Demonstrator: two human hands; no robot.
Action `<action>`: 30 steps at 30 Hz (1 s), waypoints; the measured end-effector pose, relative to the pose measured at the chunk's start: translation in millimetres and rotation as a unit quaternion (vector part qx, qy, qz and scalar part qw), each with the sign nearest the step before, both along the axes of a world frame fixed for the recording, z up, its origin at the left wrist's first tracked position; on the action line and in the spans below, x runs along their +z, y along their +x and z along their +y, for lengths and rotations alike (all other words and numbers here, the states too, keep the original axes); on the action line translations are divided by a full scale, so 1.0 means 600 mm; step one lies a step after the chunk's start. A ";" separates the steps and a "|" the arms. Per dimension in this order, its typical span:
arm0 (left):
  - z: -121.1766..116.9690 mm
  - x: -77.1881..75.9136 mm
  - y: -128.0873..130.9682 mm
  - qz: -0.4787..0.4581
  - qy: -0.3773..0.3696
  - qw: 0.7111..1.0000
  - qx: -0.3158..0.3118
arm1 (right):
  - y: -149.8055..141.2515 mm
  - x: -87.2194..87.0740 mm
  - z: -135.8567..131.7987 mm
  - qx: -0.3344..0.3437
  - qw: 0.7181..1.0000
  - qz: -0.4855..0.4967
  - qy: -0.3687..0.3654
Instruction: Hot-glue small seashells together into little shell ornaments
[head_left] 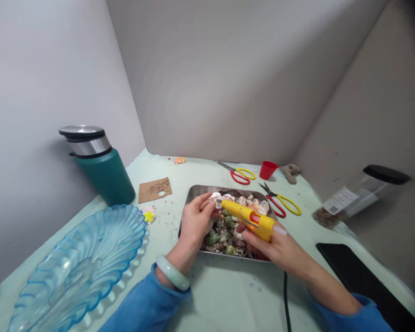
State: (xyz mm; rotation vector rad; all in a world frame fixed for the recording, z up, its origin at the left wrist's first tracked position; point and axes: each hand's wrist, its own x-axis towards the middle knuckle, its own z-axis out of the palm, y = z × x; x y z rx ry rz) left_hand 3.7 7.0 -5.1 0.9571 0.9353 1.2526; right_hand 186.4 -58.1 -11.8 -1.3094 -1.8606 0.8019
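Observation:
My right hand (268, 246) is wrapped round a yellow hot glue gun (240, 212), with a clear glue stick poking from its back. The gun's nozzle points left and meets, or nearly meets, a small white shell (215, 198) pinched in my left hand (196, 219). Both hands are above a metal tray (193, 190) filled with shells and small stones, some white, some green and brown. My fingers partly cover the shell, and whether glue is on it I cannot tell.
Two pairs of scissors (244, 174) (280, 200), a red cup (268, 169) and a brown card (155, 189) lie beyond the tray. Left are a blue scalloped dish (86, 267) and a green bottle (103, 173). Right are a clear jar (352, 198), a black flat object (352, 272) and a black cord (286, 299).

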 end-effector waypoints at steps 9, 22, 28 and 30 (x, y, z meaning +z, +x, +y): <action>0.002 -0.005 -0.001 0.017 0.011 1.000 0.006 | 0.000 -0.005 -0.002 -0.010 1.000 -0.021 0.010; 0.010 -0.023 -0.003 0.062 0.039 0.997 0.012 | -0.001 -0.005 -0.002 -0.008 0.999 -0.022 0.026; 0.011 -0.029 -0.007 0.059 0.054 0.997 0.023 | -0.001 -0.004 -0.001 -0.009 0.999 -0.032 0.035; 0.011 -0.029 -0.006 0.058 0.055 0.996 0.026 | -0.002 -0.003 -0.002 -0.009 0.999 -0.033 0.038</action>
